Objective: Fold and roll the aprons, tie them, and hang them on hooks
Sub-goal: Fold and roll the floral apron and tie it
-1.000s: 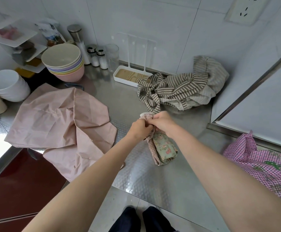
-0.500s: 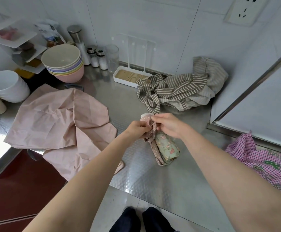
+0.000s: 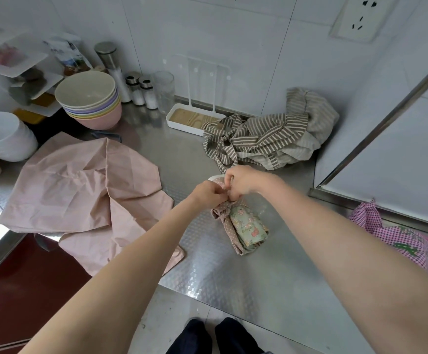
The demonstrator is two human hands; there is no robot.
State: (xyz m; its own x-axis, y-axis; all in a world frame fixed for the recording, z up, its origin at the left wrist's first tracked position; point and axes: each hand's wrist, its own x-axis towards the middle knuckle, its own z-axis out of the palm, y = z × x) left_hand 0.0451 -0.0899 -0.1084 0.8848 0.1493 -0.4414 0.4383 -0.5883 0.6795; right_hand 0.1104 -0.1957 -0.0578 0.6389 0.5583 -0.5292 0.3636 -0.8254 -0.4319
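Rolled floral apron [image 3: 246, 224] lying mid-surface [image 3: 259, 277], long axis running from 11 o'clock to 5 o'clock. Left hand [image 3: 208, 194] and right hand [image 3: 241, 181] meet at its far end, fingers curled, pinching the dotted tie strap [image 3: 222, 214].

Two bare arms reaching in from the bottom corners, left hand [image 3: 208, 194] and right hand [image 3: 242, 181] touching mid-frame, fingers curled, pinching something small.

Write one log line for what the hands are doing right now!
step: tying | left hand: pinches strap | right hand: pinches strap | floral apron roll: on steel counter | striped apron: unfolded
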